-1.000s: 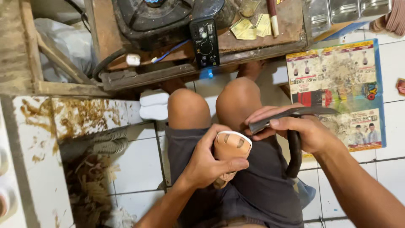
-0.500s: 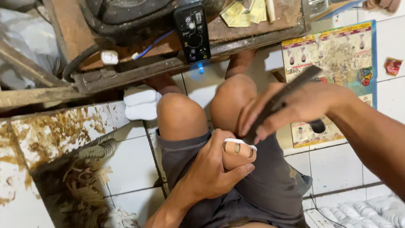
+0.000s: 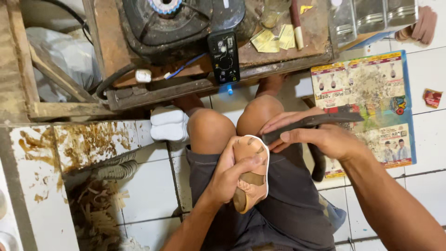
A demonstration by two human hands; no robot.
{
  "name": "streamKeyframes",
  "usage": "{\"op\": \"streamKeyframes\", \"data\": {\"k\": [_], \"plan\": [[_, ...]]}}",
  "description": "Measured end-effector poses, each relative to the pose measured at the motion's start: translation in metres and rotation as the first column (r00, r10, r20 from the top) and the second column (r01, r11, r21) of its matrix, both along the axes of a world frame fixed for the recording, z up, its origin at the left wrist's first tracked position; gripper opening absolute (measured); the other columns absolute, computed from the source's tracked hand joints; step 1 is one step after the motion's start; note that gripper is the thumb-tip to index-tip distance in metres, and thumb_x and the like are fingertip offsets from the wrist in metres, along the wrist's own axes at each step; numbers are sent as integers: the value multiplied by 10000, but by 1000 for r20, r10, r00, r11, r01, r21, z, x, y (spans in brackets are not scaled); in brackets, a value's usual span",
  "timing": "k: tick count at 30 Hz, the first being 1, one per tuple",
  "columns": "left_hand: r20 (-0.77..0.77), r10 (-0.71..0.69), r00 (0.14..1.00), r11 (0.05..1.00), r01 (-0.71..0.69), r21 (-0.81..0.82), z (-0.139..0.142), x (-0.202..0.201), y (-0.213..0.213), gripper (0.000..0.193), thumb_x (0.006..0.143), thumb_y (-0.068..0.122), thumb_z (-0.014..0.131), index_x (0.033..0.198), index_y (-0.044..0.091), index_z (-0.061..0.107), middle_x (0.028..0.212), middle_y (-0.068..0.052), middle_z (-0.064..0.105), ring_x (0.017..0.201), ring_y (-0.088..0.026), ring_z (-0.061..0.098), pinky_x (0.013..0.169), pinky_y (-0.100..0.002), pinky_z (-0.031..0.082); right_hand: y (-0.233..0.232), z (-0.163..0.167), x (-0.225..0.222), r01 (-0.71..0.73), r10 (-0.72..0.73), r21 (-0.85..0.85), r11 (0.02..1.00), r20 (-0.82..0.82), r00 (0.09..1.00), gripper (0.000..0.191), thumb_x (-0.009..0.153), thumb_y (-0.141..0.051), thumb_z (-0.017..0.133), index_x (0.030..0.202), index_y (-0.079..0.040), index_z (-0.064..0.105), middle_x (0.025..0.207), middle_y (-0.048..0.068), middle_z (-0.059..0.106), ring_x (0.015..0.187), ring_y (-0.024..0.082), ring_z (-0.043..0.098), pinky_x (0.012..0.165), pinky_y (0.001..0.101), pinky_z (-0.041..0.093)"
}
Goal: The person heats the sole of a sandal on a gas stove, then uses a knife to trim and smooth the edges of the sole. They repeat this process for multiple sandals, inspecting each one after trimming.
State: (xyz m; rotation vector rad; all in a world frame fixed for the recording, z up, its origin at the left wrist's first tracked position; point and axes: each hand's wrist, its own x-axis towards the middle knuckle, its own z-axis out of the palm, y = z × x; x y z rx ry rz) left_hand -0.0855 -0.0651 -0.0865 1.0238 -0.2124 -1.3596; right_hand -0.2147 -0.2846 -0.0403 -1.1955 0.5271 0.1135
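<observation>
A: As the person sits w/ knees bent, where is the sandal (image 3: 251, 174)?

B: On the lap, sole edge up, just below the knees. The left hand (image 3: 231, 179) wraps it, fingers curled round the tan footbed, thumb across the top.

A: And the right hand (image 3: 320, 139)?

B: Right of the sandal, closed on a dark curved strip (image 3: 312, 122); the strip's near end meets the sandal's toe rim.

A: Surroundings?

B: Above the sandal: wooden bench (image 3: 288, 51) w/ a dark machine (image 3: 179, 23) and control box (image 3: 224, 56). Far right of the sandal, a printed sheet (image 3: 371, 88) on white tiles. Left of it, off-cut scraps (image 3: 100, 209).
</observation>
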Motion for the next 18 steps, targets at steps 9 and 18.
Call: {"op": "streamKeyframes", "data": {"k": [9, 18], "plan": [[-140, 82, 987, 996, -84, -10, 8, -2, -7, 317, 956, 145, 636, 1236, 45, 525, 1067, -90, 619, 906, -143, 631, 766, -284, 544, 33, 11, -14, 175, -178, -112, 978, -18, 984, 298, 838, -33, 661, 1090, 96, 755, 1214, 189, 737, 1035, 284, 754, 898, 382, 618], [-337, 214, 917, 975, -222, 13, 6, -10, -7, 316, 961, 163, 594, 1255, 60, 540, 1054, -94, 637, 902, -174, 671, 770, -313, 587, 64, 10, -32, 221, -230, -222, 950, -14, 973, 289, 842, -46, 674, 1078, 88, 775, 1177, 193, 761, 897, 232, 732, 821, 336, 604]]}}
